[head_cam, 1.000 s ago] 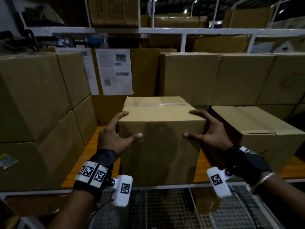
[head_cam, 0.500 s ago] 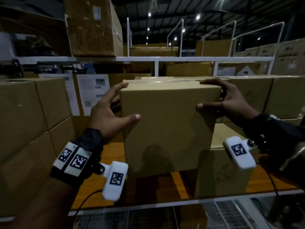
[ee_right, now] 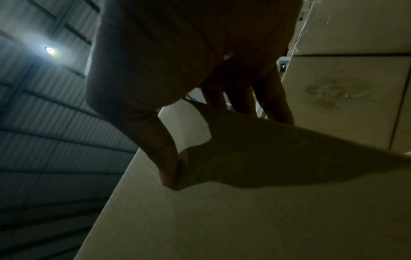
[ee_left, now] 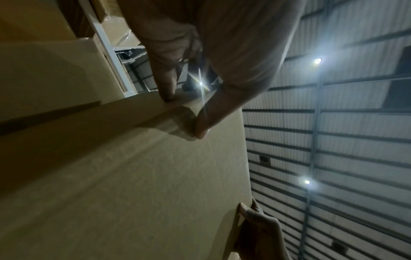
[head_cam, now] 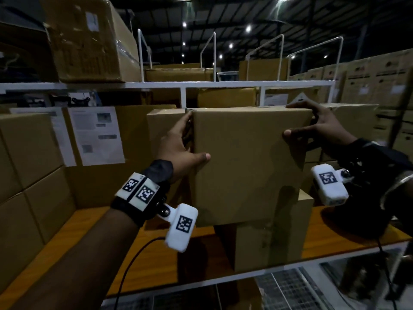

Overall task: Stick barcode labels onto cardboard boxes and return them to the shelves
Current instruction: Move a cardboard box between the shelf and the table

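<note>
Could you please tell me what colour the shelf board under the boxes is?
Orange-brown shelf board, seen best in the head view.

Held cardboard box [head_cam: 248, 166]: plain tan-brown, unprinted on the near face; pale beige-grey in both wrist views under dim light.
Shelf board [head_cam: 348, 222]: orange wood tone.
Shelf frame [head_cam: 178, 84]: white.
Wrist bands: black, bearing white tiles [head_cam: 138, 190] printed with black-and-white square code patterns.
Wrist cameras [head_cam: 181, 227]: white housings, same black-on-white code pattern.
Paper sheets [head_cam: 96, 135] on stacked boxes: white with grey text blocks and small dark code squares.
Neighbouring boxes [head_cam: 29, 144]: uniform tan.
Upper-left box [head_cam: 89, 39]: darker scuffed brown with a small white label.
Ceiling [ee_left: 333, 140]: grey, striped with dark parallel lines, white spot lights.
</note>
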